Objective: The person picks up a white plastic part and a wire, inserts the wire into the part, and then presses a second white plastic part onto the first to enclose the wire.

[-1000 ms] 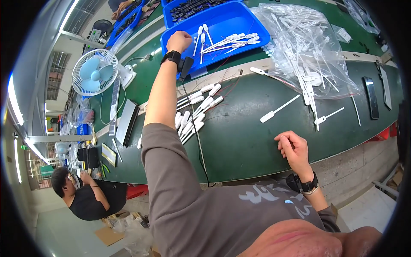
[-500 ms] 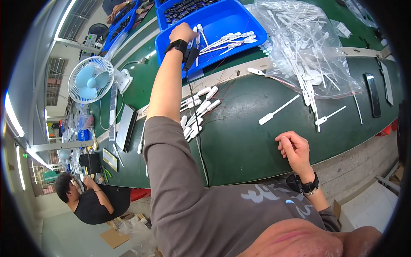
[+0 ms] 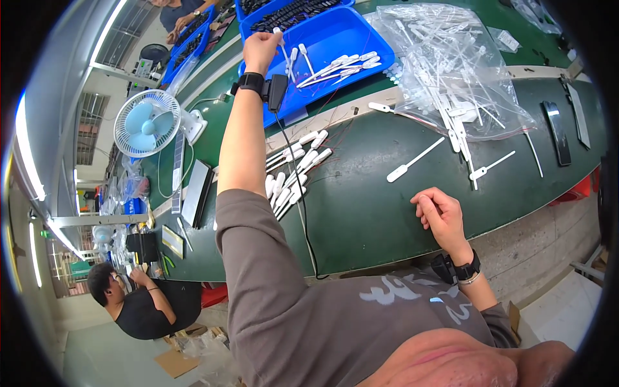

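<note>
My left hand (image 3: 261, 51) reaches over the near left side of a blue tray (image 3: 351, 29). Its fingertips pinch a white plastic dropper (image 3: 278, 33), whose thin stem slants down into the tray. Beside it in the tray lie several more white droppers (image 3: 342, 63). Over the near bench my right hand (image 3: 441, 216) is loosely curled, with nothing visible in its fingers. A single dropper (image 3: 398, 173) lies just beyond it. Under my left forearm's right side, a pile of droppers (image 3: 300, 171) with thin red wires rests on the green bench.
A clear plastic bag (image 3: 445, 61) of droppers lies right of the tray. A black cable (image 3: 303, 213) runs from my left wrist across the bench (image 3: 361, 219). A fan (image 3: 147, 124) stands at left. Farther blue trays (image 3: 300, 19) hold small black parts. Two other people are nearby.
My left hand has moved left and slightly nearer the tray's left rim, with a dropper now showing at its fingertips. My right hand stays almost still. The view has shifted slightly.
</note>
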Motion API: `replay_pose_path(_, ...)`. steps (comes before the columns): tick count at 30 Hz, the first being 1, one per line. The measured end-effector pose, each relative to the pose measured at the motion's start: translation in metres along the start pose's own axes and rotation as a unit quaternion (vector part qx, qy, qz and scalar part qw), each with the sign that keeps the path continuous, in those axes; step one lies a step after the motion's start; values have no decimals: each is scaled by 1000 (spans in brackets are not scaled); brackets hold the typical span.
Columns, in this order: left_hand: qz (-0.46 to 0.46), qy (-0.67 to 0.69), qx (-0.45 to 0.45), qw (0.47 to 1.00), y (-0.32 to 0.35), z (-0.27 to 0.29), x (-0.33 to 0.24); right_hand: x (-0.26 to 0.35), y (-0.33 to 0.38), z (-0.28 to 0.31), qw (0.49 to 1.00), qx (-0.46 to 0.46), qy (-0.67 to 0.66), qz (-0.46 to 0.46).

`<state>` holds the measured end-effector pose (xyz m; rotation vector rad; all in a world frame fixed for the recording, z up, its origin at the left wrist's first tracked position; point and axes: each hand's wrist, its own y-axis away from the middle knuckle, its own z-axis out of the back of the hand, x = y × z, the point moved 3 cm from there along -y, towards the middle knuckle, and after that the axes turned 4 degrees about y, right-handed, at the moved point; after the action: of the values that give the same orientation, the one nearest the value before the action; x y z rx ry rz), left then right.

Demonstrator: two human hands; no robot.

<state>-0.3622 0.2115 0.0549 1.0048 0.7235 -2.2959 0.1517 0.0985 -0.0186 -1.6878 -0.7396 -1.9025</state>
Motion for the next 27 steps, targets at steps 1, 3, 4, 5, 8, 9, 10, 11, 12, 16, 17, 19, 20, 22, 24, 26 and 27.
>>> replay_pose_path(1, -4, -1, -3, 1000, 1, 7, -9, 0, 0, 0, 1000, 0, -1, 5)
replay_pose_path(3, -74, 25, -84, 993, 5, 28, -30, 0, 0, -1, 1000, 4, -15, 1)
replay_pose_path(4, -110, 37, -126, 985, 8, 40, -41, 0, 0, -2, 1000, 8, -22, 1)
replay_pose_path(5, -116, 39, -126, 985, 13, 44, -55, 1, 1, -1, 1000, 4, -22, 5)
replay_pose_path(8, -221, 167, -139, 951, 40, 65, -102, 1, 7, -2, 1000, 6, -28, 2)
replay_pose_path(9, -226, 171, -134, 950, 56, 65, -123, -1, 10, -1, 1000, -1, -28, 3)
replay_pose_path(10, -194, 215, -68, 955, 76, 61, -146, -4, 11, 1, 998, -23, -48, 19)
replay_pose_path(11, -160, 257, -1, 953, 97, 55, -165, -8, 13, 3, 996, -45, -68, 33)
replay_pose_path(12, -133, 282, 64, 948, 118, 49, -181, -8, 16, 6, 993, -66, -87, 46)
replay_pose_path(16, -29, 357, 257, 898, 220, -1, -196, 25, 23, 21, 974, -179, -12, 137)
replay_pose_path(17, 14, 360, 310, 880, 249, -16, -196, 39, 23, 26, 970, -187, -16, 156)
replay_pose_path(19, 77, 367, 375, 848, 300, -42, -188, 47, 19, 28, 978, -117, -109, 132)
replay_pose_path(20, 103, 369, 393, 836, 324, -53, -182, 43, 20, 31, 980, -126, -104, 111)
replay_pose_path(22, 150, 368, 431, 810, 356, -75, -173, 28, 20, 27, 966, 12, -256, 13)
replay_pose_path(24, 176, 372, 434, 801, 367, -86, -165, 15, 21, 28, 970, -9, -244, -4)
replay_pose_path(26, 197, 371, 413, 808, 373, -90, -158, 7, 23, 29, 975, -22, -220, 1)
replay_pose_path(27, 206, 373, 414, 805, 379, -93, -155, 4, 28, 29, 975, -22, -220, -8)
